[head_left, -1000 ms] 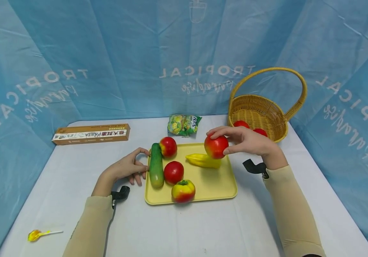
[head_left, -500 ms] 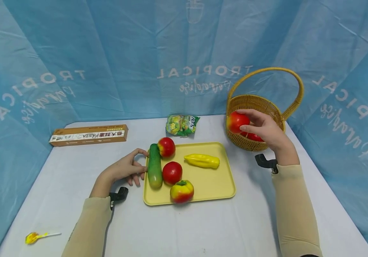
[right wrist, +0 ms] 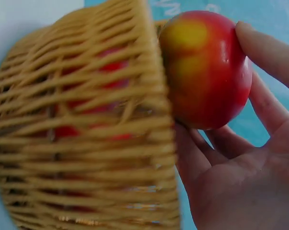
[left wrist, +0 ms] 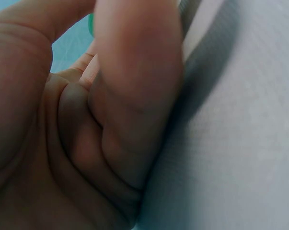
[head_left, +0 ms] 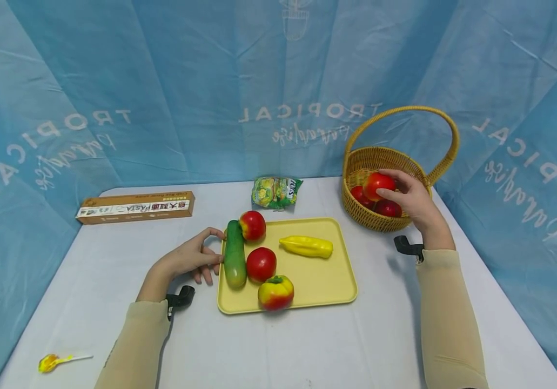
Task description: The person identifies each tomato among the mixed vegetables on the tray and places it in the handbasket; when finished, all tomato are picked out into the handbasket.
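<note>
My right hand (head_left: 411, 197) pinches a red apple with a yellow patch (right wrist: 209, 72) between thumb and fingers. The apple is over the wicker basket (head_left: 370, 220), just inside its rim, above two red fruits. At the left edge of the yellow tray (head_left: 322, 283), my left hand (head_left: 188, 256) rests with index finger and thumb bent, their tips touching the rim beside a cucumber (head_left: 235, 255). Its other fingers lie outside the tray, near the tabletop. The tray also bears a red-and-yellow fruit (head_left: 253, 226), a dark red apple (head_left: 261, 264), a bell pepper (head_left: 276, 293) and a long yellow pepper (head_left: 306, 246).
A green snack bag (head_left: 275, 193) lies behind the tray. The pasta box (head_left: 134, 207) is at the back left, and a yellow lollipop (head_left: 56, 362) at the front left. Above the basket arches its tall handle (head_left: 407, 109). A blue curtain (head_left: 200, 108) encloses the table's back and sides.
My right hand has carried the apple from above the tray rightward to the basket and lowered it inside the rim. The left hand has stayed at the tray's edge.
</note>
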A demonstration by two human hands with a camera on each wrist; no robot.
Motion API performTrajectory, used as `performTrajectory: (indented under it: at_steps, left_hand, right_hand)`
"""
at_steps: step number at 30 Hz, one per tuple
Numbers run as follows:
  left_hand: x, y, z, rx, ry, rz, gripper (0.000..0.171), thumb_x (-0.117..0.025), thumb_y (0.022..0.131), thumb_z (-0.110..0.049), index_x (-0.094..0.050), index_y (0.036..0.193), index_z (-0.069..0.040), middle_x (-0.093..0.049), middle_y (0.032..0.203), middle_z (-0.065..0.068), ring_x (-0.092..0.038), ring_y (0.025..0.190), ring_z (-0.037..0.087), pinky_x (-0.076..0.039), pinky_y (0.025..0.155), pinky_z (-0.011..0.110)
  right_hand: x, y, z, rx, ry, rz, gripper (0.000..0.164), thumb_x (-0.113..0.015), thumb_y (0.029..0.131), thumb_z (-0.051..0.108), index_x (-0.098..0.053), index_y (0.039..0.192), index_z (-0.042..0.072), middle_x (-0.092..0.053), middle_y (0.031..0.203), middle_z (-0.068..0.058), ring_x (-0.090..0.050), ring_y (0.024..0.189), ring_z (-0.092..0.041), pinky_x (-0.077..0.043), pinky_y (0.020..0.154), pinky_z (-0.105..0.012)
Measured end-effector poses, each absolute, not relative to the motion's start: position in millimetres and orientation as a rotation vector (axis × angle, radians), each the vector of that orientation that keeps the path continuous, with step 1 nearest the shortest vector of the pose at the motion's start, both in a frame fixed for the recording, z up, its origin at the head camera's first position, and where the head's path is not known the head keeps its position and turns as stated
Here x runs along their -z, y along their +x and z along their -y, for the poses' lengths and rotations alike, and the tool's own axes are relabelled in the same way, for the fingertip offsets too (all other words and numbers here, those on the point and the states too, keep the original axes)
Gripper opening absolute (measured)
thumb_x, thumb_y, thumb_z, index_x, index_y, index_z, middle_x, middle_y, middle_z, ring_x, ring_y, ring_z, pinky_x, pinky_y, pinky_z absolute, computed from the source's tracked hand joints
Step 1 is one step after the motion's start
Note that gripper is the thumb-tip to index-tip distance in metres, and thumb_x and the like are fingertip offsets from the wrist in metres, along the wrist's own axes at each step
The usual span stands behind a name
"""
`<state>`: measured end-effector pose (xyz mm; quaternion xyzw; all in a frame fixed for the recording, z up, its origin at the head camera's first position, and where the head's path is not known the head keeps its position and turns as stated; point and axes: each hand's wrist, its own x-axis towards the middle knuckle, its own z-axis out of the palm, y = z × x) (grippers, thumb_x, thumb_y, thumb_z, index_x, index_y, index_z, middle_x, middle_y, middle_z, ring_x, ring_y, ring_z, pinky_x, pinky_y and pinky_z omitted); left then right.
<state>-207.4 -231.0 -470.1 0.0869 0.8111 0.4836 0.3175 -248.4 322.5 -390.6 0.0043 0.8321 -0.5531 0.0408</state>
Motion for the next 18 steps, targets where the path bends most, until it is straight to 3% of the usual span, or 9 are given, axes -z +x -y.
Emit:
performTrajectory:
  at_steps: [18]
  left_hand:
    - [470.1,-206.7,230.1,-1.266,0.21,-2.145,0.059,-0.069,0.102,-0.024,-0.034,0.149,-0.021,-0.077,0.083,0.009,-0.073,0.057,0.022,-0.059,0.052,0.029]
  right_hand:
    - [406.7,-257.9,-332.5,1.662,0.104,-2.573,0.066,-0.069,0.103,0.034,-0.041,0.163,0.027,-0.036,0.17,-0.01,-0.033,0.156,-0.035,-0.039,0.124,-0.062]
